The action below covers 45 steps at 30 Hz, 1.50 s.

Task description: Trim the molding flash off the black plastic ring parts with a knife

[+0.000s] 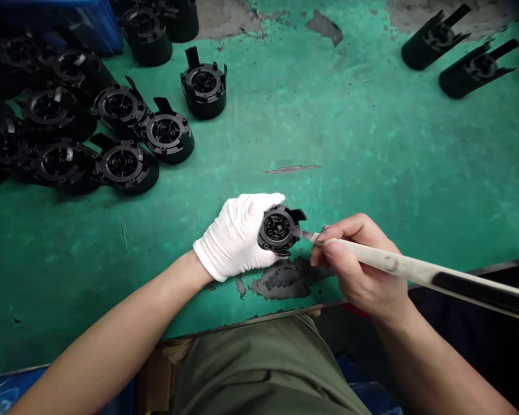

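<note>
- Your gloved left hand (237,236) is closed around a black round part (277,229), holding it above the near middle of the green table (350,144), its ribbed face turned up.
- Your bare right hand (372,274) grips a pale-handled tool (398,261), its thin tip at the right side of that face; whether it touches, you cannot tell from here.
- So the work on this one looks under way rather than finished, though how far along it is stays unclear.
- A crowd of similar black parts (121,164) sits at the far left, beside a blue bin (101,26).
- Two more black parts (421,49) sit apart at the far right; which group is done and which is left, nothing shows.
</note>
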Each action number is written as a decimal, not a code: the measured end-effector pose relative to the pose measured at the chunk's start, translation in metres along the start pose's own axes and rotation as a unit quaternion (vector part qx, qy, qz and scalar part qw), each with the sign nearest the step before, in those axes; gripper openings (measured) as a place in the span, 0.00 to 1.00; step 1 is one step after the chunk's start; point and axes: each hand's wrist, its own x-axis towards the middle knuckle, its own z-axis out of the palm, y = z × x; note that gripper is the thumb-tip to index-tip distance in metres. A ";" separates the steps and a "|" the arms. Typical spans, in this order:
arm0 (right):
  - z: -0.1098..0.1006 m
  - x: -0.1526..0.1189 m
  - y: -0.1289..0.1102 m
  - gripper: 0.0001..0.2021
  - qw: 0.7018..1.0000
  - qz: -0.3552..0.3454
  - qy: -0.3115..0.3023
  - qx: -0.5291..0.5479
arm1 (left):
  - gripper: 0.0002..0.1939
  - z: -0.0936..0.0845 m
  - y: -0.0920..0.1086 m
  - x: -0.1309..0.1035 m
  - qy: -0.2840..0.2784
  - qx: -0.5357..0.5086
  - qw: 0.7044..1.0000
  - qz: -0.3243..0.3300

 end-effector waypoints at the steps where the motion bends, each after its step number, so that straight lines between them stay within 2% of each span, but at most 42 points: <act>1: 0.000 0.002 -0.001 0.10 1.000 0.001 -0.004 -0.008 | 0.44 -0.001 0.001 0.001 0.001 -0.002 1.000 0.001; 5: 0.000 0.005 -0.002 0.09 1.000 -0.005 -0.009 -0.024 | 0.41 -0.002 0.003 0.004 -0.001 -0.014 1.000 -0.006; 8: 0.000 0.008 0.003 0.03 0.997 -0.058 0.016 -0.047 | 0.42 -0.002 0.002 0.002 -0.006 -0.041 0.999 -0.020; 10: 0.000 0.013 0.008 0.10 0.986 -0.145 0.020 -0.077 | 0.47 -0.004 -0.001 0.000 -0.011 -0.082 0.996 -0.028; 13: -0.001 0.020 0.013 0.17 0.950 -0.276 -0.008 -0.146 | 0.55 -0.010 -0.003 -0.002 -0.039 -0.168 0.984 -0.050; 15: -0.002 0.023 0.016 0.21 0.930 -0.318 -0.028 -0.184 | 0.55 -0.016 -0.003 -0.002 -0.063 -0.213 0.972 -0.071; 18: -0.002 0.023 0.018 0.23 0.923 -0.337 -0.042 -0.179 | 0.53 -0.021 -0.002 -0.001 -0.075 -0.245 0.963 -0.078; 20: 0.000 0.024 0.020 0.22 0.928 -0.336 -0.021 -0.157 | 0.52 -0.022 -0.002 0.000 -0.074 -0.256 0.961 -0.076; 24: 0.007 0.031 0.016 0.14 0.947 -0.305 0.072 -0.075 | 0.50 -0.022 -0.004 0.000 -0.056 -0.278 0.955 -0.081; 27: 0.013 0.031 0.010 0.22 0.954 -0.284 0.099 -0.009 | 0.49 -0.020 -0.007 0.000 0.009 -0.259 0.963 -0.068; 29: 0.014 0.026 0.008 0.25 0.960 -0.260 0.098 -0.035 | 0.51 -0.018 -0.010 0.000 0.066 -0.197 0.976 -0.059; 31: 0.014 0.016 0.010 0.23 0.972 -0.212 0.085 -0.063 | 0.52 -0.015 -0.012 0.000 0.088 -0.109 0.989 -0.054; 33: 0.012 0.005 0.015 0.21 0.984 -0.157 0.064 -0.060 | 0.51 -0.014 -0.014 0.001 0.064 -0.037 0.996 -0.050; 35: 0.009 -0.004 0.023 0.21 0.991 -0.114 0.043 -0.057 | 0.48 -0.016 -0.015 0.002 0.025 -0.007 0.999 -0.043; 39: -0.004 -0.015 0.030 0.12 0.987 -0.132 0.006 -0.094 | 0.47 -0.022 -0.017 0.004 0.013 -0.006 1.000 -0.019; 40: -0.007 -0.017 0.029 0.13 0.984 -0.143 -0.008 -0.102 | 0.50 -0.023 -0.018 0.003 0.020 -0.002 1.000 -0.020; 42: -0.013 -0.020 0.025 0.22 0.983 -0.142 -0.046 -0.104 | 0.57 -0.025 -0.017 0.002 0.022 0.012 0.999 -0.032; 45: -0.017 -0.028 0.016 0.27 0.990 -0.082 -0.110 -0.031 | 0.65 -0.027 -0.016 0.000 -0.032 0.026 0.998 -0.055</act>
